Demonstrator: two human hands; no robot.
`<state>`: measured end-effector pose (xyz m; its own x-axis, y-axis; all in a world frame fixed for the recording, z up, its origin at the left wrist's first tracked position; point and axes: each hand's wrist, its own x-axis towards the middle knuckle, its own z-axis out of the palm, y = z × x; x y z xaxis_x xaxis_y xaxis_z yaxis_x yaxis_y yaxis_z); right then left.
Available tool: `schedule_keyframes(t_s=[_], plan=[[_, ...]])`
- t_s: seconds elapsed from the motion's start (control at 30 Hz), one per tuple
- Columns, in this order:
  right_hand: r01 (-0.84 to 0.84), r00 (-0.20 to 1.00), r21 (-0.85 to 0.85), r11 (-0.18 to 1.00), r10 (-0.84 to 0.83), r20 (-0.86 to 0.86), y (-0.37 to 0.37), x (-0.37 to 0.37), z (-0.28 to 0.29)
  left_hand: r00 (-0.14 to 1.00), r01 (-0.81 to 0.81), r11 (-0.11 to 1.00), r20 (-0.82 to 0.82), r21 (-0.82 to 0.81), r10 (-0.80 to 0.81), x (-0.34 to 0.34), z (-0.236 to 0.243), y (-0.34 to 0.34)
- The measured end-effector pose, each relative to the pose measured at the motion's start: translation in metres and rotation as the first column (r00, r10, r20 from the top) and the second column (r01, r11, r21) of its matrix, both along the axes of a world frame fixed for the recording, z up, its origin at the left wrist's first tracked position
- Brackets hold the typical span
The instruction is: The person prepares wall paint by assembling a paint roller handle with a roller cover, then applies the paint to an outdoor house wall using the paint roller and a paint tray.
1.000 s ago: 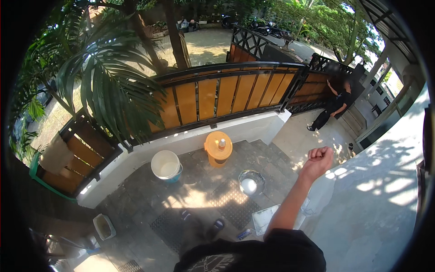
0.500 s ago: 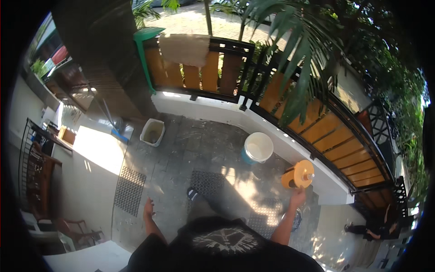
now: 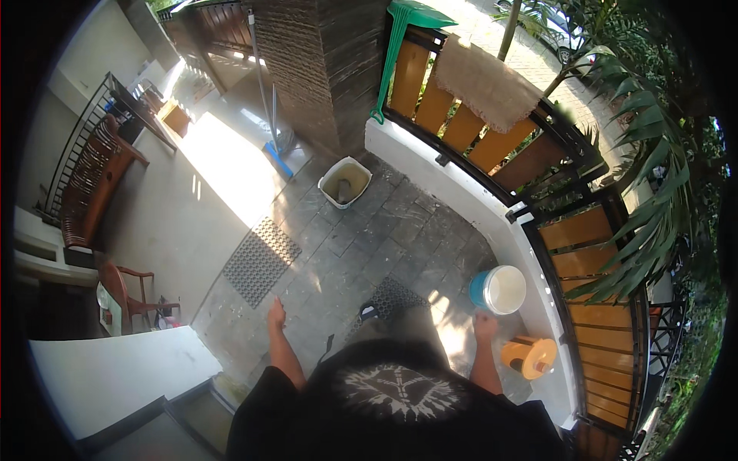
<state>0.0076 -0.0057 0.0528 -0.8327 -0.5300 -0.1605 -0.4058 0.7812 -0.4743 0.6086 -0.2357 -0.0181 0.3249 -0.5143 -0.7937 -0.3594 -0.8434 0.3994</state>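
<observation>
My left hand [image 3: 277, 312] hangs over the paving near a grey perforated mat [image 3: 262, 262], its fingers loosely bent with no object visible in them. My right hand [image 3: 484, 326] is just below the rim of a white and blue bucket [image 3: 505, 290]; whether it touches the bucket I cannot tell. Its fingers are turned under and hidden. Right of that wrist stands an orange lidded container [image 3: 529, 356] with a knob on top. Farther off, a whitish tub [image 3: 345, 183] holds murky liquid and a grey lump.
A blue-headed floor tool [image 3: 277, 159] leans by the dark pillar [image 3: 292, 61]. A low white wall [image 3: 438, 161] carries the wooden fence, with a green long-handled tool [image 3: 396, 58] and a tan cloth [image 3: 488, 84] over it. Left are a wooden bench [image 3: 100, 180] and chair [image 3: 131, 296].
My view has turned left, so the bucket and tub sit farther right. My right hand has gone from beside the orange container to beside the bucket.
</observation>
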Motion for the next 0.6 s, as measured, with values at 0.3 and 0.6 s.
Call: schedule_keyframes(t_s=[0.3, 0.6], plan=[[0.176, 0.948, 0.240, 0.955, -0.230, 0.219, -0.041, 0.003, -0.092, 0.983, -0.113, 0.993, -0.145, 0.011, 0.114, -0.017, 0.034, -0.102], [0.221, 0.975, -0.319, 0.921, -0.219, 0.043, -0.264, -0.002, -0.014, 0.910, -0.019, 0.976, -0.409, -0.216, -0.073, -0.130, 0.051, -0.283]])
